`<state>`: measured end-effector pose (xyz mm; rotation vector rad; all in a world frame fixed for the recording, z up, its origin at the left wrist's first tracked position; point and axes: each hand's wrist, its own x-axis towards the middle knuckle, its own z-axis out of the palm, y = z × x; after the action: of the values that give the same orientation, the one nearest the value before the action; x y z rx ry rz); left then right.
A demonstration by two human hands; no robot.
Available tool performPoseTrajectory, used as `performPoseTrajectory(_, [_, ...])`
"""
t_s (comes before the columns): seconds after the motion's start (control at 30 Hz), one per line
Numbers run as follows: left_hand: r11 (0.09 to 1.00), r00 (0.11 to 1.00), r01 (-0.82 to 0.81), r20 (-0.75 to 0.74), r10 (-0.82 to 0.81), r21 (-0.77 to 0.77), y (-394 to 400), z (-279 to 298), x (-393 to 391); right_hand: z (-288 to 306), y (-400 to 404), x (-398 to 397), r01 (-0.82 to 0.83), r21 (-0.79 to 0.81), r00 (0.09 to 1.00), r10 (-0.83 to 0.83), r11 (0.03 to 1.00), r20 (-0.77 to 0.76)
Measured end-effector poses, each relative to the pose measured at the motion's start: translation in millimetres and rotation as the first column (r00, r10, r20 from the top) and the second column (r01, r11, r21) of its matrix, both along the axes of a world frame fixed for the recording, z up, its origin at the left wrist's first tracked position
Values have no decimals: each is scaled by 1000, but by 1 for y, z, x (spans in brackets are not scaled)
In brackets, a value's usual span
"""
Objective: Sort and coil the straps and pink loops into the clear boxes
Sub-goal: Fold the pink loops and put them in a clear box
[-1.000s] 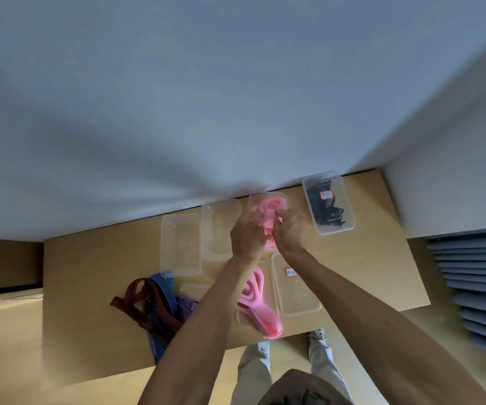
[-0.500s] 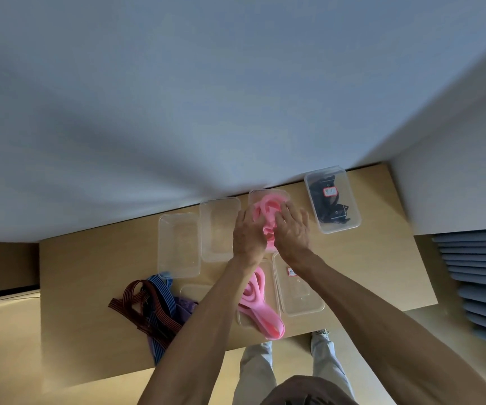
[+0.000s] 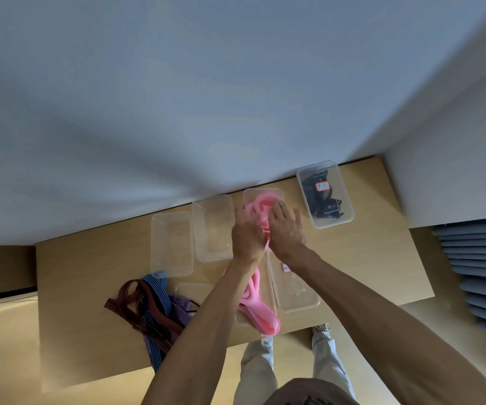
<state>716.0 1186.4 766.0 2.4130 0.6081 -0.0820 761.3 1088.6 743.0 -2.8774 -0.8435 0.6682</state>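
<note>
Together, the fingers (image 3: 282, 210) of the right hand (image 3: 285, 232) lay nearly straight and spread, pressing down on the coiled pink loop (image 3: 260, 207) inside a clear box (image 3: 276, 192) at the far edge of the table (image 3: 367, 258). The left hand (image 3: 247, 235) sat just beside it, touching the same loop, its fingers bent over the pink band; whether they gripped it or only pushed on it could not be told. A tail of pink band ran down between the two hands. Nearer the person, under the left forearm, more pink loops (image 3: 260, 314) lay over a clear tray. To the left stood two bare clear boxes (image 3: 171, 244), side by side. To the right, a labelled lid (image 3: 294, 285) lay flat, and farther right a labelled box of black straps (image 3: 325, 197) stood apart. A tangle of brown, blue and purple straps (image 3: 148, 305) lay at the table's near left.
</note>
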Motion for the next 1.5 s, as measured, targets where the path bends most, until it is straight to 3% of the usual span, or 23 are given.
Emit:
performPoseTrajectory(0.13, [998, 999, -28, -30, 30, 60, -3, 4, -3, 5, -1, 7, 45, 90, 999, -44, 995, -15])
performPoseTrajectory(0.23, [982, 994, -104, -29, 109, 157, -7, 4, -9, 14, -13, 4, 104, 255, 991, -122, 961, 57])
performPoseTrajectory(0.33, [983, 977, -164, -120, 174, 86, -16, 3, -16, 25, -26, -6, 216, 428, 943, -301, 878, 141])
performPoseTrajectory(0.4, [990, 985, -131, -109, 135, 44, -22, 4, -19, 32, -35, -12, 282, 470, 925, -366, 836, 97])
performPoseTrajectory(0.5, [987, 982, -156, -108, 158, 26, -28, 7, -25, 37, -51, -21, 459, 369, 882, -466, 808, -77])
performPoseTrajectory(0.63, [956, 956, -294, -15, 294, -18, -52, 14, -41, 29, -77, -39, 617, 98, 771, -575, 781, -274])
performPoseTrajectory(0.73, [971, 952, -240, -198, 234, -11, -74, 10, -54, 21, -92, -52, 662, -49, 674, -623, 748, -397])
performPoseTrajectory(0.8, [980, 898, -197, -403, 177, -9, -84, 7, -59, 19, -98, -58, 701, -73, 616, -654, 709, -439])
performPoseTrajectory(0.87, [980, 846, -194, -511, 151, -32, -92, 4, -62, 18, -104, -61, 773, -46, 539, -693, 633, -479])
performPoseTrajectory(1.1, [955, 831, -285, -517, 207, -76, -120, -8, -70, 8, -117, -64, 876, -26, 362, -691, 482, -625])
performPoseTrajectory(1.2, [969, 839, -240, -515, 178, -56, -133, -13, -79, 4, -122, -68, 897, -16, 337, -706, 442, -623])
performPoseTrajectory(1.4, [983, 895, -184, -410, 177, 21, -140, -19, -90, 9, -135, -77, 897, 52, 390, -732, 438, -559])
performPoseTrajectory(1.5, [934, 897, -350, -310, 314, -66, -141, -11, -85, 19, -144, -76, 883, 153, 453, -724, 443, -520])
